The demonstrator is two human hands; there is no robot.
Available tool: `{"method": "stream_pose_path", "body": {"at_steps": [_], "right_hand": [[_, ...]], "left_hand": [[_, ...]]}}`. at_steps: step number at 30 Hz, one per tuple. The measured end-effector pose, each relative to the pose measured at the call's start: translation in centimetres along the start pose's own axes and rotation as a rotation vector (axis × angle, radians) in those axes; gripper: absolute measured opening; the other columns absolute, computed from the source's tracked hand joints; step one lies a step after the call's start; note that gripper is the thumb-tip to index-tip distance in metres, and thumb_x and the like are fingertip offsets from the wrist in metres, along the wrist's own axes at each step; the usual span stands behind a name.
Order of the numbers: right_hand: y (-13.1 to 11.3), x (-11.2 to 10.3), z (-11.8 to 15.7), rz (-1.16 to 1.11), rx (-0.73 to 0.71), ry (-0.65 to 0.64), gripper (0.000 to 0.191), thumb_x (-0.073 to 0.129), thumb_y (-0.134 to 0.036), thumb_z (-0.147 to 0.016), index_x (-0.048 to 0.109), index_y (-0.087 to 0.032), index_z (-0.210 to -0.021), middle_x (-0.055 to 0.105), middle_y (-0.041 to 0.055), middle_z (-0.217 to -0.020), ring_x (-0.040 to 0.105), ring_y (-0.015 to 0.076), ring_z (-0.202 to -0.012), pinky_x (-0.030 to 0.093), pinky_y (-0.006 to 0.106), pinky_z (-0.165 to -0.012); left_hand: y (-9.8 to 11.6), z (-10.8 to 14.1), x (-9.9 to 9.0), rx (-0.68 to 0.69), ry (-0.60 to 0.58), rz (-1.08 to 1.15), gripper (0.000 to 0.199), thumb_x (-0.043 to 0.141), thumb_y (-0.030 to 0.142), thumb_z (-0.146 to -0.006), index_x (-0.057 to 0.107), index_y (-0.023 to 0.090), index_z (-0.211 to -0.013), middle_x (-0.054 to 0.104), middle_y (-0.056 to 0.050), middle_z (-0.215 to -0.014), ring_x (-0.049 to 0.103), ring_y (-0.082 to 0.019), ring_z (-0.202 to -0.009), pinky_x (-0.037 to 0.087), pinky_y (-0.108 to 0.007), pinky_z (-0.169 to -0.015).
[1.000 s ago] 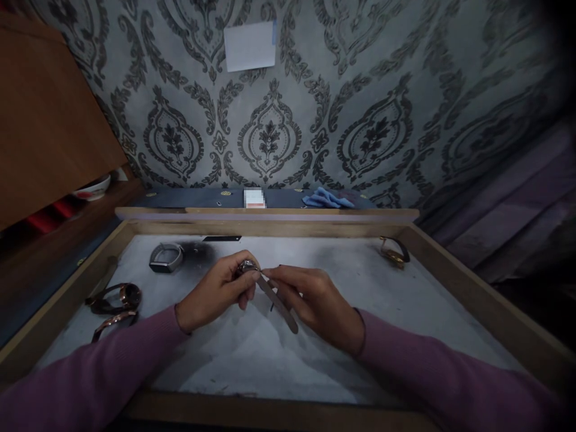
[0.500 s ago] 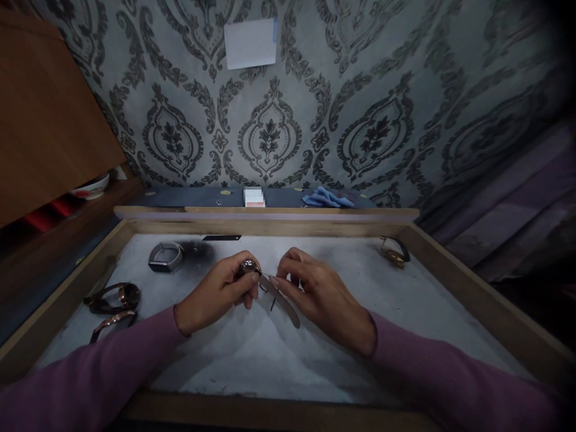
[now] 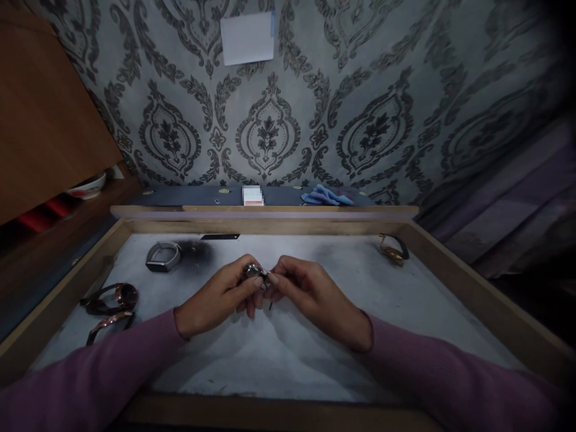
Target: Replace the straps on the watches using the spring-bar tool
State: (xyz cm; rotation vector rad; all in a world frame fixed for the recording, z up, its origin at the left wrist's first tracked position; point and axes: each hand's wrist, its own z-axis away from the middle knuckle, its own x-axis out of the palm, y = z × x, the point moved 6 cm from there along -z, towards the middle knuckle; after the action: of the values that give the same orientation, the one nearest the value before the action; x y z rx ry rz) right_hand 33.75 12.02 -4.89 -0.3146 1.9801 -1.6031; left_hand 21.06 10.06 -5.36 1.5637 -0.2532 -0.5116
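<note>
A wristwatch with a shiny round metal case (image 3: 252, 271) is pinched by my left hand (image 3: 222, 295), thumb across its near edge and fingers curled beneath. Close against the case's right side, my right hand (image 3: 310, 294) is closed, thumb and fingertips pressed together at the strap end. Most of the strap is hidden behind the fingers. A small dark bit (image 3: 270, 306) pokes out below them. Both hands are held over the white floor of a shallow wooden tray (image 3: 265, 225).
On the left lie a grey-banded watch (image 3: 162, 258), a dark watch with a rose-gold case (image 3: 126, 295) and another rose-gold watch (image 3: 109, 322). A black flat strip (image 3: 219, 237) lies at the back, a gold watch (image 3: 392, 251) at the right. Beyond the rim sits a blue cloth (image 3: 326, 195).
My right hand has moved left, closer to the watch case. The strap that hung down to the right is now mostly out of sight behind my fingers.
</note>
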Motion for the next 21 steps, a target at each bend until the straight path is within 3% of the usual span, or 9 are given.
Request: {"method": "stream_pose_path", "body": {"at_steps": [6,13,17,21], "right_hand": [[-0.5,-0.4,0.1,0.112,-0.055,0.024,0.027,0.051,-0.036,-0.093,0.054,-0.018,-0.074,0.066,0.0050,-0.069,0.066,0.0159,-0.066,0.052,0.028,-0.062],[-0.5,0.0,0.2,0.111,-0.062,-0.002,0.024,0.051,-0.030,-0.092,0.054,-0.017,-0.073,0.065,0.0032,-0.066,0.065,0.0143,-0.063,0.051,0.026,-0.060],[-0.3,-0.1,0.1,0.095,-0.044,0.008,0.025,0.052,-0.033,-0.093,0.053,-0.017,-0.073,0.066,0.0036,-0.066,0.066,0.0147,-0.064,0.053,0.026,-0.061],[-0.2,-0.1,0.1,0.025,-0.017,-0.011,0.030,0.053,-0.042,-0.092,0.052,-0.017,-0.075,0.067,0.0050,-0.068,0.068,0.0151,-0.063,0.055,0.027,-0.061]], "left_hand": [[0.8,0.0,-0.6,0.002,-0.016,-0.055,0.024,0.051,0.038,-0.092,0.055,0.015,-0.084,0.056,0.001,-0.072,0.050,-0.009,-0.061,0.037,-0.020,-0.052],[0.4,0.0,0.0,-0.037,-0.097,-0.003,0.019,0.056,0.032,-0.088,0.059,0.014,-0.084,0.056,0.002,-0.068,0.049,-0.008,-0.059,0.039,-0.021,-0.056],[0.3,-0.2,-0.3,-0.042,-0.045,-0.013,0.020,0.058,0.033,-0.086,0.060,0.014,-0.082,0.056,0.002,-0.065,0.049,-0.008,-0.056,0.038,-0.020,-0.053],[0.1,-0.3,-1.5,-0.042,0.096,0.009,0.027,0.059,0.041,-0.086,0.055,0.016,-0.076,0.057,0.002,-0.063,0.049,-0.007,-0.052,0.033,-0.018,-0.045]]}}
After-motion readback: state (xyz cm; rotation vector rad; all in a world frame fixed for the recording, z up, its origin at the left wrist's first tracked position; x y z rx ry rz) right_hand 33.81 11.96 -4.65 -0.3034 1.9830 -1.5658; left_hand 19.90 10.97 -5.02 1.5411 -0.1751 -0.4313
